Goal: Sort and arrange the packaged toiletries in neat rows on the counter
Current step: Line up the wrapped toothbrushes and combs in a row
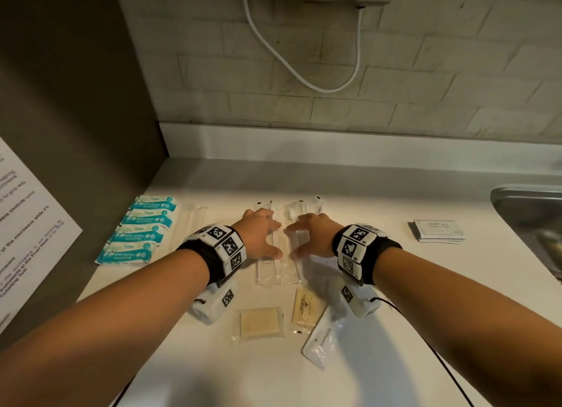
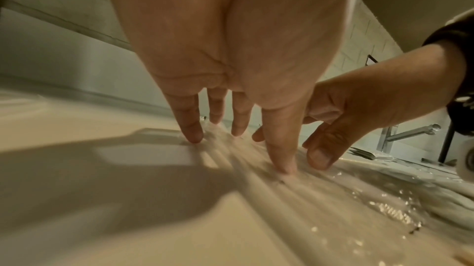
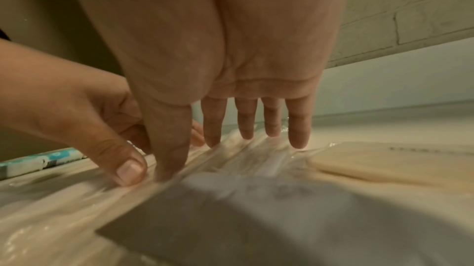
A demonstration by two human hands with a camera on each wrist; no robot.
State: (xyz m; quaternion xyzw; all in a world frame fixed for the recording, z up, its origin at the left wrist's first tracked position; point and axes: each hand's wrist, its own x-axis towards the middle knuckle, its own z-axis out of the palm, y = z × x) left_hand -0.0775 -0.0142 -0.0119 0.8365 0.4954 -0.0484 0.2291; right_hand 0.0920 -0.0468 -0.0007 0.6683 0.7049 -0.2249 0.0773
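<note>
Several long clear-wrapped packets lie side by side at the middle of the white counter. My left hand and right hand sit next to each other on top of them, thumbs nearly touching. In the left wrist view the left hand has straight fingers with tips pressing the packets. The right hand does the same on the crinkled wrap. Neither hand grips anything. A column of blue wipe packets lies at the left, with more clear packets beside it.
Two beige soap packets and a white toothpaste packet lie near the front. A small stack of grey sachets lies to the right, before the steel sink. A dark side wall with a paper notice bounds the left.
</note>
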